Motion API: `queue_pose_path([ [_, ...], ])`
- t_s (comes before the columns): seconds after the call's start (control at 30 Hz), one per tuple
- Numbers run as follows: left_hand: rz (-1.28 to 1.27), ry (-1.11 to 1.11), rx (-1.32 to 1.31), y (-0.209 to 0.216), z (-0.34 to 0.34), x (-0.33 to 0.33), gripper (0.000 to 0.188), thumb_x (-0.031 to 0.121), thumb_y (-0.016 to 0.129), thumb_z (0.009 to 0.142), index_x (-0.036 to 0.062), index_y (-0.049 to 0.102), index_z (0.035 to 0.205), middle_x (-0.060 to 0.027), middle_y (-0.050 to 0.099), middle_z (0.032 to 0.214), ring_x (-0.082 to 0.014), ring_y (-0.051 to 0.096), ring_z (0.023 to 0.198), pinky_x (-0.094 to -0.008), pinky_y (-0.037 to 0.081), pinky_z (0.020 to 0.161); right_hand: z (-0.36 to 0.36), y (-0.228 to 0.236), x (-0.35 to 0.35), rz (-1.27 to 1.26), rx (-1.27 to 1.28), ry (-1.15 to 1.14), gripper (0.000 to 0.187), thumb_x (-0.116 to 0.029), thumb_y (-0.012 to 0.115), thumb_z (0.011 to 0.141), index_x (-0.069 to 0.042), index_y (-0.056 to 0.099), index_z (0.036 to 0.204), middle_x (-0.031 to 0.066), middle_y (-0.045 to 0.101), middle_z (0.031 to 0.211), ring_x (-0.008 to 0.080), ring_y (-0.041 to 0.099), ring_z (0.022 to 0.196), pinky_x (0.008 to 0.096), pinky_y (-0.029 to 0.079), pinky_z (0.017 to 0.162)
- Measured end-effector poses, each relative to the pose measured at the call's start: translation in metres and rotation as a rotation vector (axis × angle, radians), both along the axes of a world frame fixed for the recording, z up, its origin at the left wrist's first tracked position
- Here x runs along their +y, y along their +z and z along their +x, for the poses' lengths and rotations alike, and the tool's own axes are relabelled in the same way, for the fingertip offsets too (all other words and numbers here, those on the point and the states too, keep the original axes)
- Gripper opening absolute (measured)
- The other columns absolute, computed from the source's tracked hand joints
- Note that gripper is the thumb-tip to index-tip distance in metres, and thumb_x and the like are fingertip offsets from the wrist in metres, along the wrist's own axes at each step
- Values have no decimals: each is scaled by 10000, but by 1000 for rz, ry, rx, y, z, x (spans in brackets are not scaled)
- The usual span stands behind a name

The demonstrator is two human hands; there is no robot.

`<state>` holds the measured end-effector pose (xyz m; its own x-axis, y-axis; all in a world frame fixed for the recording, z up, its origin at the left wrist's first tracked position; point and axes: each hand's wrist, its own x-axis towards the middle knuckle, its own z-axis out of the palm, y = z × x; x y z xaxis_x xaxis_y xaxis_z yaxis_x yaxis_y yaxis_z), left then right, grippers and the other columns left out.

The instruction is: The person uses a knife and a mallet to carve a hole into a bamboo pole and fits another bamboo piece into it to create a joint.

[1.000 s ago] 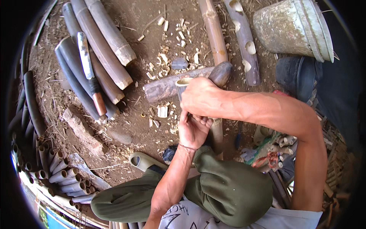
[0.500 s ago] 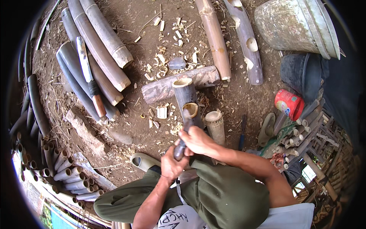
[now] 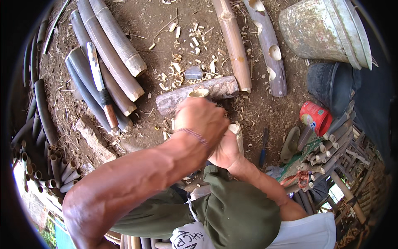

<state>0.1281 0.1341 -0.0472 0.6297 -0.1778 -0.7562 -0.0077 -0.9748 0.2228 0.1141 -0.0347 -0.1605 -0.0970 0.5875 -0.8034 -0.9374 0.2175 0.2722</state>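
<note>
My left hand (image 3: 200, 120) is a closed fist held over the dark bamboo tube, a corded band round its wrist. Of the tube (image 3: 198, 93), only the cut rim shows above my knuckles; its body and side hole are covered. My right hand (image 3: 225, 150) presses up against the left from below, its fingers curled and partly hidden. What the two hands grip is out of sight behind them. Under the tube's far end lies a rough log (image 3: 222, 86). A pale short bamboo piece (image 3: 236, 132) stands just right of my hands.
Bamboo poles and a long knife (image 3: 96, 68) lie at left. A notched bamboo (image 3: 271, 50), a whitish bucket (image 3: 321, 33), a dark bucket (image 3: 329, 83) and a red tin (image 3: 314, 117) are at right. A blue-handled tool (image 3: 263, 149) lies near a sandal (image 3: 290, 144). Shavings litter the ground.
My left hand and forearm have risen and swung forward over the tube. The dark-handled tool that both hands held is now hidden, as is the tube's side hole.
</note>
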Motion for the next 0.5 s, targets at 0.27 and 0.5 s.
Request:
queue_pose_path([
  [0.27, -200, 473, -29, -29, -132, -22, 315, 163, 732, 728, 89, 559, 981, -90, 646, 845, -279, 684, 702, -418, 544, 611, -17, -7, -46, 169, -78, 445, 332, -297, 549, 997, -42, 619, 1198, 85, 706, 831, 179, 668, 620, 293, 554, 583],
  [0.5, -370, 1274, -11, -80, -144, -185, 755, 155, 705, 765, 25, 311, 1395, -266, 626, 978, -382, 686, 762, -446, 567, 621, -9, -7, -67, -255, -996, 927, 315, -289, 558, 965, -10, 701, 933, 59, 694, 721, 119, 610, 603, 279, 493, 587],
])
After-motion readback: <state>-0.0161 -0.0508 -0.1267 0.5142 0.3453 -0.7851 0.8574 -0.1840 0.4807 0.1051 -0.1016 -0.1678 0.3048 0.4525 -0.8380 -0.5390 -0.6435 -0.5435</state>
